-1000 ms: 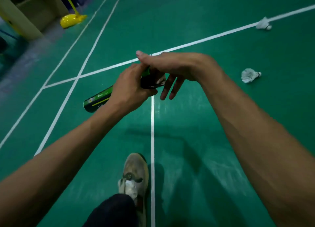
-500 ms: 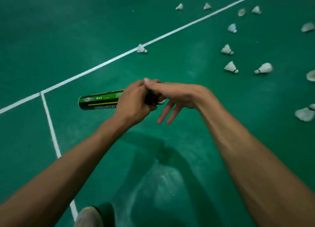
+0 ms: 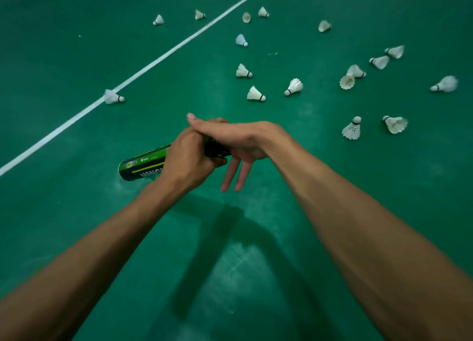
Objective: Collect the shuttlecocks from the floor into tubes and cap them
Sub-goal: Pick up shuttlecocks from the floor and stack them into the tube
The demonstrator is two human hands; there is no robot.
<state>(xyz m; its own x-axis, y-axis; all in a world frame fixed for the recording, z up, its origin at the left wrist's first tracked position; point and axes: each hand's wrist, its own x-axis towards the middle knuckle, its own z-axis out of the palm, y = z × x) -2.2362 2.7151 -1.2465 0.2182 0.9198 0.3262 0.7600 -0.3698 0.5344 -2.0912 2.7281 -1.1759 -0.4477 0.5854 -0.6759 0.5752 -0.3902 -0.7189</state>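
L hand [image 3: 189, 161] is wrapped round the tube [image 3: 143, 165], fingers curled tight on the barrel. The tube is off the floor, approx. level. Its green-and-black body w/ a yellow stripe sticks out of the fist toward 8 o'clock.

The tube's dark other end comes out of the fist at 3 o'clock and runs straight under R hand [image 3: 238, 141], which lies across it from the 3 o'clock side, palm over that end. One R finger reaches out straight over the L knuckles toward 11. Two more fingers [image 3: 227, 177] hang straight toward 6, a little apart, below the tube and not touching it. R thumb is hidden, so can't tell if anything is pinched at the tube's mouth.

Green court floor [image 3: 76, 110] w/ a white line [image 3: 153, 64] running diagonally from the 9 o'clock edge up to approx. 12.

Loose shuttlecocks [image 3: 256, 93] are scattered on the floor btwn 11 and 3 of the hands, all well apart from both hands. A lone shuttlecock [image 3: 112, 97] lies on the line at 10. At 3, an upright shuttlecock [image 3: 352, 129] stands cork up on its feathers, w/ a tipped shuttlecock [image 3: 395, 124] on its side just beyond.
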